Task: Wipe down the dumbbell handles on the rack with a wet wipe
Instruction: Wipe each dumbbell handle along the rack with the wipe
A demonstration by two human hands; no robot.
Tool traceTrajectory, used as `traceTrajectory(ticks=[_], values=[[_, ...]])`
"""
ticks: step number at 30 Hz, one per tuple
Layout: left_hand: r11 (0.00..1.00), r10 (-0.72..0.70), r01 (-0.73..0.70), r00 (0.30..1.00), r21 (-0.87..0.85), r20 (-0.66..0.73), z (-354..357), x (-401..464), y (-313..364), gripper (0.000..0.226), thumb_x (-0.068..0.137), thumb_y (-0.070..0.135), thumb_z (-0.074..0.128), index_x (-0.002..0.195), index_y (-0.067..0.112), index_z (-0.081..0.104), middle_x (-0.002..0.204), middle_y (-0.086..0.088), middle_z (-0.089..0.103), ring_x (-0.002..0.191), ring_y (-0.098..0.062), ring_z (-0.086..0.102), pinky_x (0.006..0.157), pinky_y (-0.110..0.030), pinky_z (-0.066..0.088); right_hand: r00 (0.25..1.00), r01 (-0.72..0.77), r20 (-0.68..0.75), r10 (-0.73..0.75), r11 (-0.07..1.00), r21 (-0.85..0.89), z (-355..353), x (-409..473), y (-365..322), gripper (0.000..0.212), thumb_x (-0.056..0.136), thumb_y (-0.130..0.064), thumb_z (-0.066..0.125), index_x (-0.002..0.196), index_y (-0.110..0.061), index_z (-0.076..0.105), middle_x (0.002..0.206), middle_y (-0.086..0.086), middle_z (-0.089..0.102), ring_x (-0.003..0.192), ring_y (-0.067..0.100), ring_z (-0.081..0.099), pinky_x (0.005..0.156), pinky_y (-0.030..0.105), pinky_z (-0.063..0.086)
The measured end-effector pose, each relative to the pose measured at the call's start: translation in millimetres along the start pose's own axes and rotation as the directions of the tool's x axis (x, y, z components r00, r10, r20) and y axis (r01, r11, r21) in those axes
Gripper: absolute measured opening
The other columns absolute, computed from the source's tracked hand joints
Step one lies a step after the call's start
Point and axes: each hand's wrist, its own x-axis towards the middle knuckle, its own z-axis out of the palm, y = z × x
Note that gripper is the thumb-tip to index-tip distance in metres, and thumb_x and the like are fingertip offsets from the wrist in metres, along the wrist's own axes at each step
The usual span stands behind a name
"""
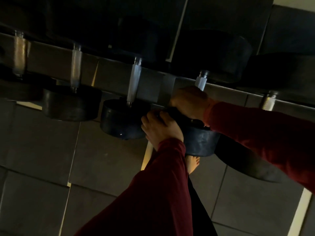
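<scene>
Dumbbell handle (201, 80) gripped by right hand (190, 101); left hand (160, 128) fingers curled over dumbbell head (199, 142).

Knurled metal handle (134, 82), matt black rubber heads (122, 119), red cloth sleeves (153, 184)

The room is dim. Large dark square floor tiles (42, 138) spread from six to nine o'clock, with pale glowing gaps (72, 160) showing between some of them.

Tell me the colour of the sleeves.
Dark red sleeves, clearest in the head view.
</scene>
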Motion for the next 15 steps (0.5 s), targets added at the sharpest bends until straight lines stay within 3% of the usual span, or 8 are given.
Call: traceTrajectory(ticks=[4,6,8,10,12,15], values=[[1.0,0.003,-0.003,1.0,0.029,0.006,-1.3,0.6,0.3,0.05,0.079,0.036,0.038,0.115,0.012,0.062,0.12,-0.007,0.053,0.111,-0.024,0.044,0.091,-0.035,0.033,0.994,-0.036,-0.093,0.056,0.978,0.207,-11.9,-34.7,8.3,0.01,0.088,-0.019,0.063,0.084,-0.025,0.07,0.084,-0.002,0.069,0.084,0.022,0.065,0.071,0.031,0.048],[0.999,0.0,-0.001,1.0,0.039,0.01,-0.5,1.1,-0.2,0.049,0.079,0.036,0.038,0.115,0.013,0.062,0.12,-0.007,0.053,0.111,-0.024,0.044,0.091,-0.037,0.035,0.99,-0.118,-0.049,0.135,0.958,0.263,-17.4,-54.9,15.0,0.008,0.084,-0.022,0.067,0.08,-0.029,0.07,0.083,-0.005,0.07,0.085,0.02,0.065,0.073,0.029,0.046],[0.999,0.002,-0.002,1.0,0.051,0.01,0.5,1.2,-1.2,0.047,0.08,0.036,0.039,0.115,0.013,0.062,0.119,-0.006,0.053,0.11,-0.023,0.045,0.092,-0.039,0.037,0.971,-0.229,0.007,0.24,0.913,0.338,-9.6,-69.2,20.7,0.014,0.083,-0.019,0.067,0.089,-0.031,0.073,0.093,-0.003,0.073,0.092,0.021,0.065,0.079,0.031,0.05],[0.998,0.008,-0.009,1.0,0.058,0.013,1.3,1.1,-2.2,0.047,0.081,0.036,0.04,0.116,0.014,0.061,0.119,-0.005,0.053,0.109,-0.022,0.044,0.092,-0.04,0.037,0.926,-0.354,0.043,0.374,0.826,0.438,3.4,-72.7,23.4,0.016,0.084,-0.014,0.069,0.093,-0.026,0.075,0.097,-0.004,0.072,0.086,0.016,0.064,0.074,0.026,0.048],[0.998,0.0,-0.001,1.0,0.061,0.014,2.1,1.8,-3.0,0.05,0.08,0.038,0.037,0.117,0.015,0.061,0.12,-0.004,0.052,0.11,-0.022,0.044,0.092,-0.04,0.037,0.861,-0.466,0.087,0.501,0.71,0.527,13.6,-68.1,23.9,0.01,0.085,-0.013,0.071,0.084,-0.022,0.072,0.09,-0.006,0.066,0.075,0.008,0.057,0.066,0.019,0.042],[0.998,-0.006,0.005,1.0,0.066,0.015,2.7,2.5,-3.4,0.052,0.079,0.039,0.036,0.118,0.015,0.061,0.121,-0.005,0.052,0.112,-0.024,0.045,0.094,-0.042,0.038,0.756,-0.567,0.164,0.634,0.509,0.648,26.8,-57.1,25.2,0.025,0.081,-0.01,0.076,0.066,-0.026,0.065,0.08,-0.006,0.064,0.078,0.015,0.065,0.068,0.026,0.051]])
